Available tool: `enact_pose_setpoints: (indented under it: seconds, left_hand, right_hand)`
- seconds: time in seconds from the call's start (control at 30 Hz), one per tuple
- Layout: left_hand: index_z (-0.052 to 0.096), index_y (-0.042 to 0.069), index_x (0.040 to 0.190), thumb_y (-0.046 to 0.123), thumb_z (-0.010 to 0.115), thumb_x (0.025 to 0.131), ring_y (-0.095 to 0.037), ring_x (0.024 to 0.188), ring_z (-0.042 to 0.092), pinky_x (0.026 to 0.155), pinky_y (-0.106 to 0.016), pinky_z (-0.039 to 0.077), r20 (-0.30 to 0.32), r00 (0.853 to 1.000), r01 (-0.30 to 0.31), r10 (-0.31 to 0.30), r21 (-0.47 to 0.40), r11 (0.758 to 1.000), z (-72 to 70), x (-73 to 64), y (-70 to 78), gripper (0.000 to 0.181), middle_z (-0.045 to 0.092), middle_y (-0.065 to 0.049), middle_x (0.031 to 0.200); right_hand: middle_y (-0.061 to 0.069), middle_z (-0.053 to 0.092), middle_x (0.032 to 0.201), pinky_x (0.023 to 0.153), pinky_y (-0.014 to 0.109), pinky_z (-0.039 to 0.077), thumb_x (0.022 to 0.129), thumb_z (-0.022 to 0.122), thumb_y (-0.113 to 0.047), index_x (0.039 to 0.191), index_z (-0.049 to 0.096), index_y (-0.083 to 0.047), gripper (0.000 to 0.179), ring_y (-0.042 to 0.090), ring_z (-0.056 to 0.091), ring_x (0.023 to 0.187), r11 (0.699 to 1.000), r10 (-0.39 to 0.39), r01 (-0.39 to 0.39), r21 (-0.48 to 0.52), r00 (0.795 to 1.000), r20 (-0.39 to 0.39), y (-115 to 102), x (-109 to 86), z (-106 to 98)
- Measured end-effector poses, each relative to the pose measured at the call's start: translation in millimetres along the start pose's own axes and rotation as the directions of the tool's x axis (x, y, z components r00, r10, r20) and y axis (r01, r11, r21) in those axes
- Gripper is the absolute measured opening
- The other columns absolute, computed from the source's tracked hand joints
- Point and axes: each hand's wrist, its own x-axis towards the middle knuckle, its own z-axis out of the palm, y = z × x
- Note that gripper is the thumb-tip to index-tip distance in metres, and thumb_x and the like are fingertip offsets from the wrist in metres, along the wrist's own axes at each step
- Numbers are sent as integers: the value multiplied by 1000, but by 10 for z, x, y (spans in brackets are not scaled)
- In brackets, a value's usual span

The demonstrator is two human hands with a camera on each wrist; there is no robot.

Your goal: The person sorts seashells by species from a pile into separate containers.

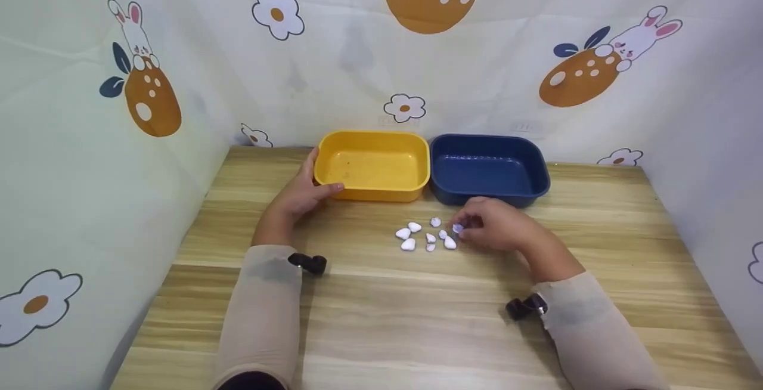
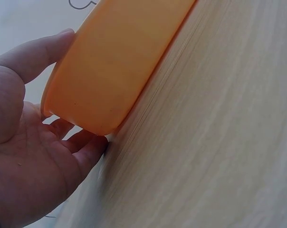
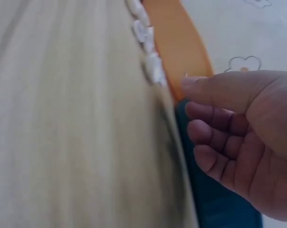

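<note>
My left hand (image 1: 300,194) grips the left end of a yellow plastic bin (image 1: 381,195), thumb on the near rim. In the left wrist view its fingers (image 2: 89,147) reach round the bin's corner. My right hand (image 1: 499,224) is low over the table, just in front of a blue plastic bin (image 1: 489,169). Its thumb and forefinger pinch a small pale lilac piece (image 1: 458,228); only a tiny bit shows in the right wrist view. Left of that hand lies a loose group of white pebbles (image 1: 408,245) and small pale, shell-like pieces (image 1: 436,222).
Both bins stand side by side at the back of the wood-grain table (image 1: 393,330). A cloth backdrop (image 1: 334,74) with printed rabbits and flowers rises behind and on both sides. Small black cameras (image 1: 310,263) are strapped at the wrists.
</note>
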Motion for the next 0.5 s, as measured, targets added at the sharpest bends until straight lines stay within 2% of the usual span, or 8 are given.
enact_pose_setpoints:
  seconds: [0.23,0.5]
  left_hand:
    - [-2,33,173,30,86,91,-24,167,16,139,-43,10,0,1000,-12,12,-28,1000,3,-11,2,121,3,-1,184]
    - [-2,33,173,27,86,91,-26,167,17,139,-43,11,4,1000,-12,12,-47,999,4,-1,-17,121,2,-3,184]
  right_hand:
    - [-3,73,106,94,39,56,94,81,-19,113,82,-21,19,19,63,102,994,72,-65,86,993,-89,-44,-12,-153]
    - [3,71,113,89,37,53,100,76,-26,123,78,-20,24,23,61,102,985,162,-148,90,970,-181,20,29,-353]
